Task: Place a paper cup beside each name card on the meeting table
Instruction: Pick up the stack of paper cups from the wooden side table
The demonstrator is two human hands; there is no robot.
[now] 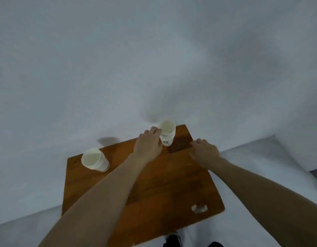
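Two white paper cups stand upright on a small brown wooden table [154, 189]. One cup [95, 159] is at the far left corner. The other cup [167, 132] is near the far right corner. My left hand [148, 145] lies palm down just left of that cup, fingertips against its side, not wrapped around it. My right hand [205, 152] rests palm down, fingers apart, at the near right edge of a flat dark brown rectangle [181, 140] beside the cup. The blur hides whether that rectangle is a name card.
A small pale clear object [199, 208] lies near the table's near right corner. A plain white wall rises right behind the table's far edge, and pale floor surrounds the table. My dark shoes [173, 240] show below the near edge.
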